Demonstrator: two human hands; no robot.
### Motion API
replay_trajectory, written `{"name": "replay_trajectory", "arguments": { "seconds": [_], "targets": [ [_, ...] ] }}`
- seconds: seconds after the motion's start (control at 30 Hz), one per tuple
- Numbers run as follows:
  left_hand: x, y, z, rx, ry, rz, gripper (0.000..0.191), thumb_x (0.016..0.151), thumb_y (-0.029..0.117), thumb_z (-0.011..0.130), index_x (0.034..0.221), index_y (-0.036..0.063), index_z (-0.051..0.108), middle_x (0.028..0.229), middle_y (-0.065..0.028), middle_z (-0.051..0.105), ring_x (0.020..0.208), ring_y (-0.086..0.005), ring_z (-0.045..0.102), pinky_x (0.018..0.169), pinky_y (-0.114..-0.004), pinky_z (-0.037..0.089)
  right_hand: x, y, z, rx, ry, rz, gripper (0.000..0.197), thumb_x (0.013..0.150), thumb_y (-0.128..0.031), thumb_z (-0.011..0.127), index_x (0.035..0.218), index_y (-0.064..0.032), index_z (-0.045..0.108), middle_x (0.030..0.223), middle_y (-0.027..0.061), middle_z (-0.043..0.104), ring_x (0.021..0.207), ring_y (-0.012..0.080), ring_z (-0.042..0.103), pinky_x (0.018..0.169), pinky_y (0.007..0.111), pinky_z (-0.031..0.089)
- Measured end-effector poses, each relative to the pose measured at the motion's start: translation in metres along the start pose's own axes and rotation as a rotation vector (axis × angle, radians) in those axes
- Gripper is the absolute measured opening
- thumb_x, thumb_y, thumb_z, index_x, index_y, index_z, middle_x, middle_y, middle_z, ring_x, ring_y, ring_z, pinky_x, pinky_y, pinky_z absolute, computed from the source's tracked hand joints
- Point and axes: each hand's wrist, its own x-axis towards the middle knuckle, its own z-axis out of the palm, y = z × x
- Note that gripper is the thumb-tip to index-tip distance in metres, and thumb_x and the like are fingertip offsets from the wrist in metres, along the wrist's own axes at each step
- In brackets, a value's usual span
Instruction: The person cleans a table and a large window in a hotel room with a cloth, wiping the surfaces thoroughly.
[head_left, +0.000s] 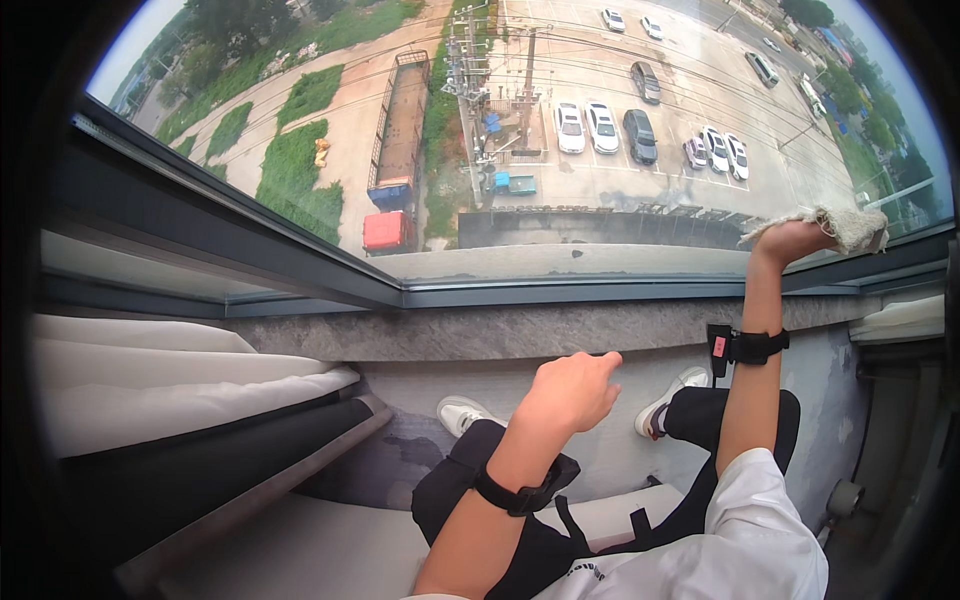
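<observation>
At the right, my right hand (796, 238) holds a shaggy off-white cleaning cloth (855, 229) against the lower part of the window pane (675, 199). The cloth hides most of its fingers. My left hand (574, 386) hovers in front of the grey stone windowsill (480, 330), back upward. Its index finger and thumb stand apart, the other fingers are loosely bent, and nothing shows in it. Black straps circle both forearms; a small black device (719, 351) sits on the right one.
A dark metal window frame (540, 292) runs above the sill. Pale curtains (180, 375) bunch at the left, with another curtain (900, 319) at the right edge. My white shoes (465, 414) are on the floor below the sill. Parked cars and a red-cabbed truck (388, 231) lie far below outside.
</observation>
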Motion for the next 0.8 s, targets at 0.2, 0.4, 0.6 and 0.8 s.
{"name": "replay_trajectory", "arguments": {
  "seconds": [0.2, 0.4, 0.6, 0.8],
  "targets": [
    [-0.008, -0.034, -0.013, 0.057, -0.084, -0.315, 0.053, 0.076, 0.045, 0.068, 0.107, 0.0049, 0.052, 0.101, -0.0127, 0.063, 0.097, -0.0304, 0.06, 0.08, -0.04, 0.048, -0.067, -0.169, 0.035, -0.001, -0.206, -0.485, 0.064, 0.09, -0.043, 0.031, 0.141, -0.0041, 0.024, 0.146, 0.0269, 0.013, 0.135, 0.0467, 0.004, 0.101, 0.065, -0.004],
    [-0.02, -0.043, -0.015, -0.007, -0.077, -0.299, 0.056, 0.076, 0.049, 0.066, 0.112, 0.0068, 0.055, 0.106, -0.011, 0.063, 0.101, -0.0273, 0.06, 0.083, -0.038, 0.048, -0.154, -0.314, 0.059, 0.026, -0.464, -0.884, 0.036, 0.082, -0.038, 0.052, 0.118, -0.0397, 0.055, 0.141, -0.0087, 0.037, 0.133, 0.0156, 0.03, 0.107, 0.059, -0.002],
    [-0.034, -0.038, -0.037, -0.104, -0.05, -0.304, 0.055, 0.078, 0.05, 0.063, 0.114, 0.0093, 0.058, 0.108, -0.0111, 0.063, 0.102, -0.0274, 0.059, 0.085, -0.038, 0.047, -0.199, -0.312, 0.065, 0.018, -0.634, -1.079, 0.056, 0.089, -0.029, 0.037, 0.143, -0.0295, 0.021, 0.151, -0.0082, 0.011, 0.139, 0.0101, 0.008, 0.114, 0.037, 0.004],
    [-0.025, -0.031, -0.036, -0.082, -0.025, -0.276, 0.062, 0.079, 0.055, 0.059, 0.102, -0.002, 0.058, 0.101, -0.0181, 0.063, 0.099, -0.0319, 0.06, 0.083, -0.041, 0.048, -0.165, -0.207, 0.037, -0.123, -0.667, -1.292, 0.06, 0.084, -0.03, 0.05, 0.14, -0.0348, 0.028, 0.147, -0.0116, 0.021, 0.135, 0.0051, 0.016, 0.111, 0.034, 0.013]
  ]
}}
